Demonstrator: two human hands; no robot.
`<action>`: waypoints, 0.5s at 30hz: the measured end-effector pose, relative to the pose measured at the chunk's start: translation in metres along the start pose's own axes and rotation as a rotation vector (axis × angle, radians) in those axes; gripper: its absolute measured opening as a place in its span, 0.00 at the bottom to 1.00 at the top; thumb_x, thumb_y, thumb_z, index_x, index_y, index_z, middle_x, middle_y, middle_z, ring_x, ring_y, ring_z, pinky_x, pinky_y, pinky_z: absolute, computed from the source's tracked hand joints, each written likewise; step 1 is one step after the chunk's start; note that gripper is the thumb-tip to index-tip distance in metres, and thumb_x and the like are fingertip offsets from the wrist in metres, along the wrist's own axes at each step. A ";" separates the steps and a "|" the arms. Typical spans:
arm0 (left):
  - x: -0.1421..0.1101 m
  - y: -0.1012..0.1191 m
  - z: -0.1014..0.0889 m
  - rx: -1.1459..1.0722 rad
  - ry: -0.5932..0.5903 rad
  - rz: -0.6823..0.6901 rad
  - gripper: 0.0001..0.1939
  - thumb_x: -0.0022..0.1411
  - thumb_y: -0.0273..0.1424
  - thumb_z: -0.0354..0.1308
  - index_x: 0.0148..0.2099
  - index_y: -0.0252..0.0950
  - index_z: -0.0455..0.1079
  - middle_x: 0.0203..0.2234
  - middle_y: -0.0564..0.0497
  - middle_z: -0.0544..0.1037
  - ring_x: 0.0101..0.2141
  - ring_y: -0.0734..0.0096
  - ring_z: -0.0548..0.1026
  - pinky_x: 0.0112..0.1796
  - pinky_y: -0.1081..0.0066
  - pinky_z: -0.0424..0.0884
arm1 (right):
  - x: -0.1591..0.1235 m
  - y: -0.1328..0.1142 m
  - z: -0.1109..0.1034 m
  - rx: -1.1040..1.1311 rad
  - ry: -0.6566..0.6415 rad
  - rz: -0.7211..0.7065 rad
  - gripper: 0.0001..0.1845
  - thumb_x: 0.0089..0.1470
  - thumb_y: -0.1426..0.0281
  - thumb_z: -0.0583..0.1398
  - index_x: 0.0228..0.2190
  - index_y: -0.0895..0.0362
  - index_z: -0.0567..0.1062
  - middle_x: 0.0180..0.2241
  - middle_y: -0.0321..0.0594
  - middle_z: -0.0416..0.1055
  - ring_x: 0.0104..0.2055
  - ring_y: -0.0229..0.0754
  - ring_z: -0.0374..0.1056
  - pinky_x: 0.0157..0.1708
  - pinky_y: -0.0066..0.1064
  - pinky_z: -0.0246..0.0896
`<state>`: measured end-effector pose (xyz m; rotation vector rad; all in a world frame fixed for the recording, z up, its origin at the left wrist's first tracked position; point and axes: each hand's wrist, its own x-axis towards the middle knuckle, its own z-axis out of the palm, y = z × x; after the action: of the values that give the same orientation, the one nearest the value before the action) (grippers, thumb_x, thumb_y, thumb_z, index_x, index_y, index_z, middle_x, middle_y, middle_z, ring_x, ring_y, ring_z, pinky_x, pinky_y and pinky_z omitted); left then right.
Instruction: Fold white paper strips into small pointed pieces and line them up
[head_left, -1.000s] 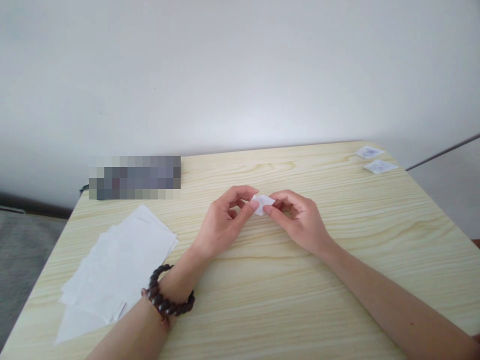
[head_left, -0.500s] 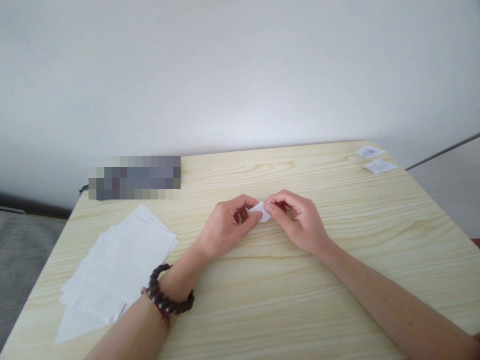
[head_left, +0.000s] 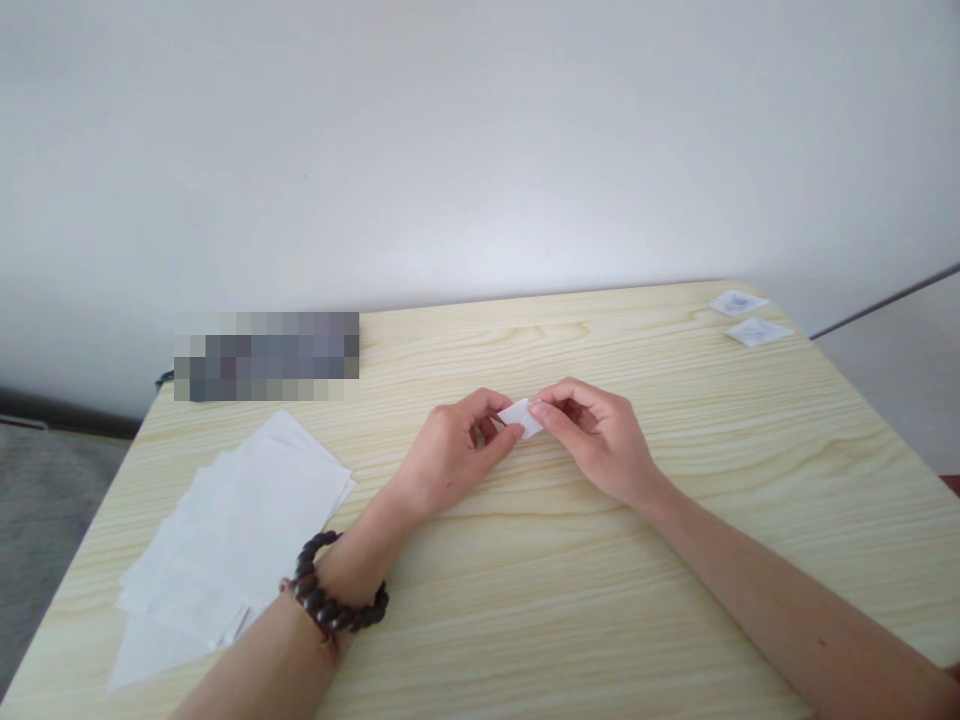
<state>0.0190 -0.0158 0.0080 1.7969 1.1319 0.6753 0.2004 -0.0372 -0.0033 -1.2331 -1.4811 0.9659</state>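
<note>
A small folded piece of white paper (head_left: 523, 416) is held just above the middle of the table, between both hands. My left hand (head_left: 454, 450) pinches its left side with thumb and fingers; a dark beaded bracelet (head_left: 330, 605) circles that wrist. On the paper's right side, the thumb and forefinger of my right hand (head_left: 592, 435) grip the upper corner. The fingers hide parts of the paper's edges. Two flat diamond-shaped folded papers, the nearer one (head_left: 759, 332) and the farther one (head_left: 737, 303), lie at the far right corner.
Loose white sheets (head_left: 247, 520) overlap in a pile on the left of the wood-grain table (head_left: 570, 610). A dark pixelated object (head_left: 274, 357) sits at the back left. Behind the table's far edge stands a pale wall (head_left: 480, 150).
The folded paper has turned a little between my fingers and dipped slightly. My right thumb and forefinger have shifted to its upper right corner; my left hand has lowered slightly.
</note>
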 end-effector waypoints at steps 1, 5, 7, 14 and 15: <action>0.000 0.000 0.000 -0.006 -0.002 0.001 0.09 0.61 0.36 0.57 0.40 0.36 0.72 0.19 0.58 0.70 0.18 0.80 0.62 0.20 0.79 0.58 | 0.000 -0.001 0.000 -0.001 -0.006 0.005 0.08 0.55 0.65 0.62 0.29 0.56 0.75 0.26 0.36 0.72 0.28 0.36 0.65 0.28 0.28 0.59; -0.001 0.001 -0.001 -0.035 -0.008 0.005 0.09 0.60 0.35 0.58 0.40 0.35 0.71 0.20 0.58 0.72 0.18 0.81 0.63 0.21 0.79 0.59 | 0.000 -0.002 -0.001 0.009 -0.026 0.034 0.08 0.54 0.65 0.62 0.28 0.57 0.75 0.26 0.36 0.73 0.27 0.36 0.65 0.27 0.28 0.59; -0.001 0.003 -0.001 -0.045 -0.014 0.006 0.09 0.61 0.35 0.57 0.40 0.35 0.71 0.23 0.56 0.75 0.19 0.81 0.64 0.21 0.79 0.60 | 0.000 -0.003 -0.001 0.014 -0.035 0.045 0.08 0.54 0.65 0.62 0.28 0.57 0.76 0.26 0.36 0.73 0.27 0.36 0.66 0.27 0.28 0.59; -0.001 0.007 -0.002 -0.009 0.024 0.034 0.13 0.63 0.38 0.55 0.35 0.34 0.73 0.22 0.54 0.74 0.18 0.81 0.62 0.20 0.78 0.57 | 0.001 -0.004 -0.002 -0.036 -0.096 0.019 0.09 0.55 0.64 0.61 0.27 0.56 0.74 0.25 0.35 0.71 0.26 0.35 0.63 0.25 0.27 0.57; -0.001 0.006 -0.002 -0.012 0.037 0.042 0.12 0.63 0.38 0.55 0.35 0.34 0.72 0.23 0.54 0.74 0.18 0.81 0.62 0.20 0.78 0.57 | 0.001 -0.005 -0.002 -0.065 -0.110 0.008 0.09 0.56 0.64 0.61 0.27 0.56 0.74 0.25 0.35 0.71 0.26 0.35 0.63 0.25 0.27 0.57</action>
<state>0.0196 -0.0171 0.0147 1.8096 1.1147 0.7410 0.2015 -0.0371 0.0017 -1.2506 -1.6050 1.0117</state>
